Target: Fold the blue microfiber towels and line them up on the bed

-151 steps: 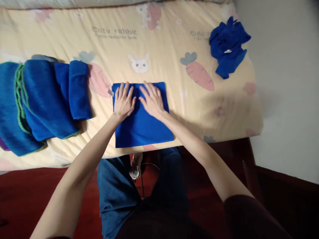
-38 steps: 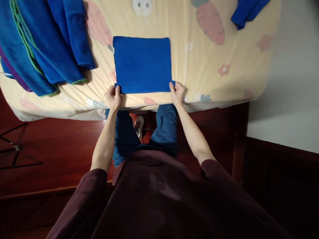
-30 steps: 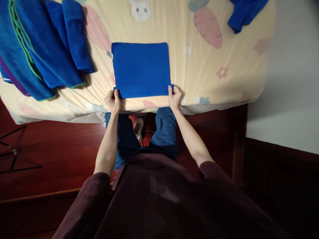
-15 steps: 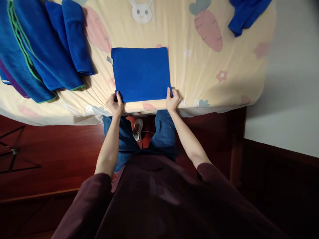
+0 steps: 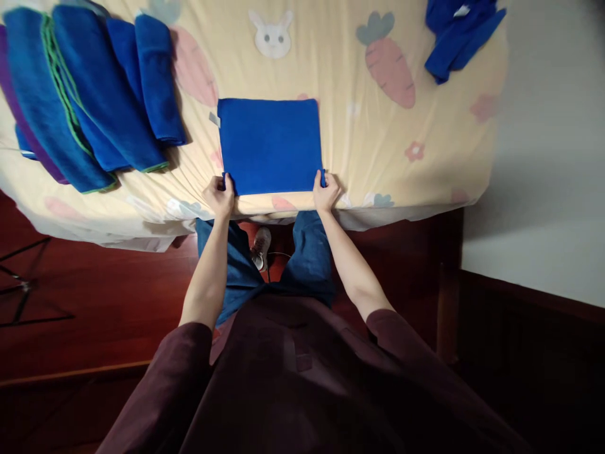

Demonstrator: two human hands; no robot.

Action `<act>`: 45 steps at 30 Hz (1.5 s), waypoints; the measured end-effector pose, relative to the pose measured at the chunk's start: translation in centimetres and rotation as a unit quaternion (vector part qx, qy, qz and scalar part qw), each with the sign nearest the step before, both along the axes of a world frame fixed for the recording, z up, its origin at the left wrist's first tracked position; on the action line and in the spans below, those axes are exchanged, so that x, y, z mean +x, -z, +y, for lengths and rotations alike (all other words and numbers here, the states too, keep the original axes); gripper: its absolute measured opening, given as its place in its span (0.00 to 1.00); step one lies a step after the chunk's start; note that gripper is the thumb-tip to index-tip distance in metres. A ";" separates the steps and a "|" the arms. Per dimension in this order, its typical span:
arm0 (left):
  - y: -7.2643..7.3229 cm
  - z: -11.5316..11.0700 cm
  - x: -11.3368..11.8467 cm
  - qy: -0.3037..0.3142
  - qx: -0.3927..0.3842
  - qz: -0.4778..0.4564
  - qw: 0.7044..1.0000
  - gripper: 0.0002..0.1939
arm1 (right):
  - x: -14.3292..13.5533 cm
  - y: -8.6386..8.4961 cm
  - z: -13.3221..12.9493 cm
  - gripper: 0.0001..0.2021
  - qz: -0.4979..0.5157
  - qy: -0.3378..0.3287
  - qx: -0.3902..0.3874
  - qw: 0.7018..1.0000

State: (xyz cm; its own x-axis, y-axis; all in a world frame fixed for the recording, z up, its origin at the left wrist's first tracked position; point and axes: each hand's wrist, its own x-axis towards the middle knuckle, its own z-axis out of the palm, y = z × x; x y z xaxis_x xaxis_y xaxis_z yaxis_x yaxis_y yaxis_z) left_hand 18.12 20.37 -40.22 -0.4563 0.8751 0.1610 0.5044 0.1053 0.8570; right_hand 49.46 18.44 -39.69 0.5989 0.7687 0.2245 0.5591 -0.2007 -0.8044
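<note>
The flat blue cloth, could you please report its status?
Left hand and right hand pinching its near corners. Flat blue cloth spread on bed. Folded cloths left, crumpled blue cloth far right, none touching it.

One flat blue cloth lies on one bed, one crumpled blue cloth far right, at least four folded cloths left, overlapping too much for an exact count; one left hand, one right hand, one visible shoe.
</note>
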 end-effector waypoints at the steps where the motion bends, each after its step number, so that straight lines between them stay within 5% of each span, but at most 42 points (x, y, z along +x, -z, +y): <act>1: -0.1 0.1 -0.1 0.000 -0.002 -0.005 1.000 0.16 | -0.1 -0.1 0.1 0.19 0.007 0.008 -0.004 1.000; 9: -2.2 0.0 -2.0 -0.019 0.031 -0.081 0.996 0.12 | 0.0 -1.7 0.5 0.01 0.078 0.103 0.007 0.992; 19: -1.5 -0.2 -3.8 0.028 -0.012 -0.189 0.982 0.15 | 0.8 -0.9 0.7 0.06 0.099 0.107 0.003 0.989; 25: -3.9 -1.6 -4.4 0.146 -0.001 0.025 0.989 0.19 | 1.9 -2.1 -1.0 0.17 0.088 -0.023 0.008 0.996; 28: -4.8 -2.5 -4.4 0.272 0.035 0.152 0.950 0.27 | 2.6 -3.0 -3.1 0.24 -0.027 -0.171 0.010 0.985; 32: -5.0 -2.5 -3.1 0.397 -0.011 0.264 0.879 0.35 | 2.5 -4.0 -4.1 0.31 -0.155 -0.332 -0.052 0.929; 39: -4.9 -0.5 -0.3 0.337 -0.057 0.278 0.898 0.37 | -0.6 -5.1 -0.8 0.29 -0.209 -0.311 -0.151 0.915; 45: -5.5 -0.9 -3.5 0.354 -0.036 0.216 0.909 0.32 | 0.5 -5.0 -1.5 0.30 -0.172 -0.298 -0.129 0.930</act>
